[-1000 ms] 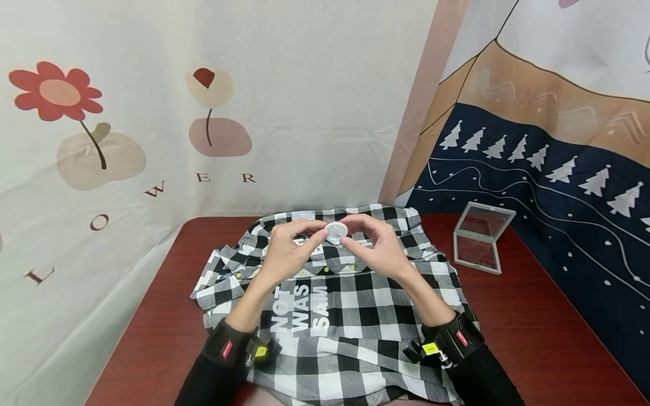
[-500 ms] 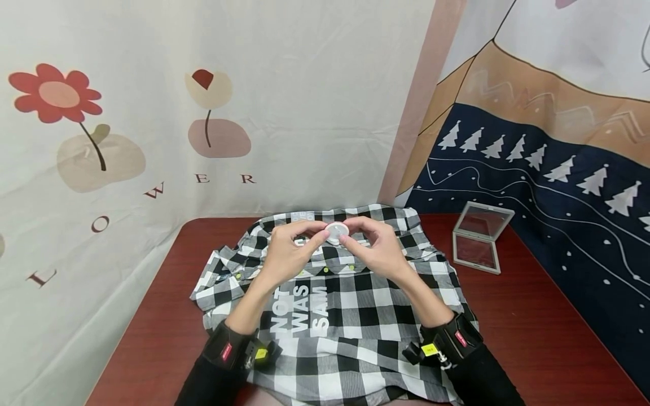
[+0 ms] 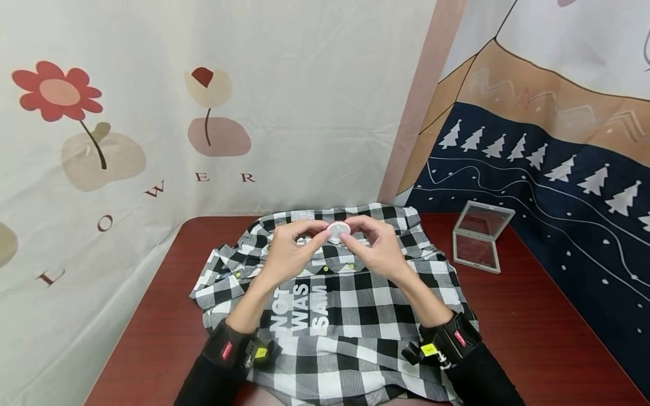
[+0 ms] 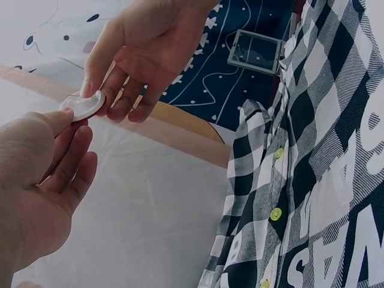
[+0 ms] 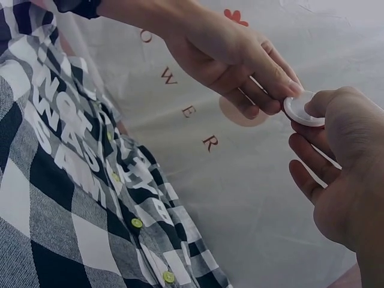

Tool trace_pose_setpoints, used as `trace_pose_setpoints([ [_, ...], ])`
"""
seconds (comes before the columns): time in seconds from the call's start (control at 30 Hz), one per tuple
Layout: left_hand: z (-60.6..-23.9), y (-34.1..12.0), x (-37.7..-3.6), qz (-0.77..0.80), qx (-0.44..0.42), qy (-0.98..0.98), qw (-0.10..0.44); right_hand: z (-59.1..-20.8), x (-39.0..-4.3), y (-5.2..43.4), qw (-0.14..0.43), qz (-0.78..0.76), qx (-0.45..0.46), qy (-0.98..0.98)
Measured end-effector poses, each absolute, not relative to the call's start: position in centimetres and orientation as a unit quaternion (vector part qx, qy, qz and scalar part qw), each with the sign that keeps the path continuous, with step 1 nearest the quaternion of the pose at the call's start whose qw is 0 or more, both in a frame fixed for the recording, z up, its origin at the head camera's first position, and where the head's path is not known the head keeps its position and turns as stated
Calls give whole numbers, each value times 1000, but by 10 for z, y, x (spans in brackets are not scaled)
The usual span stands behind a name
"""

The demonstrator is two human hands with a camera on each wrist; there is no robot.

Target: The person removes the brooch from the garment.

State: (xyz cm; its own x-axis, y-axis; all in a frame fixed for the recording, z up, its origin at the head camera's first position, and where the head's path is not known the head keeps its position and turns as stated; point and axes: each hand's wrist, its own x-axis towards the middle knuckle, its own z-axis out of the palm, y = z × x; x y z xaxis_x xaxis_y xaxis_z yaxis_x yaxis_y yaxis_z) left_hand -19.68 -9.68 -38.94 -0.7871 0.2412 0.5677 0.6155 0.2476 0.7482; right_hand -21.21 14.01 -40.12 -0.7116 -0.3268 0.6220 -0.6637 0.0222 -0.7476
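Your left hand (image 3: 282, 250) and right hand (image 3: 381, 248), both in a thumb-and-finger pinch on one round white disc (image 3: 337, 231).

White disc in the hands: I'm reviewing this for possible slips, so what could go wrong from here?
The disc could slip, as the left hand and right hand pinch it near its edge. If dropped, it might land on the shirt, where its white could blend with the pale checks. In the right wrist view the right thumb overlaps its face, so smudging is possible.
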Motion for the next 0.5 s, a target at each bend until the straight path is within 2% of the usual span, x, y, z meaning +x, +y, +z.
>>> trace_pose_setpoints([
  [0.5,-390,-93,-197,-547,-290,-765,177,-402,-211,138,150,602,341,-706],
])
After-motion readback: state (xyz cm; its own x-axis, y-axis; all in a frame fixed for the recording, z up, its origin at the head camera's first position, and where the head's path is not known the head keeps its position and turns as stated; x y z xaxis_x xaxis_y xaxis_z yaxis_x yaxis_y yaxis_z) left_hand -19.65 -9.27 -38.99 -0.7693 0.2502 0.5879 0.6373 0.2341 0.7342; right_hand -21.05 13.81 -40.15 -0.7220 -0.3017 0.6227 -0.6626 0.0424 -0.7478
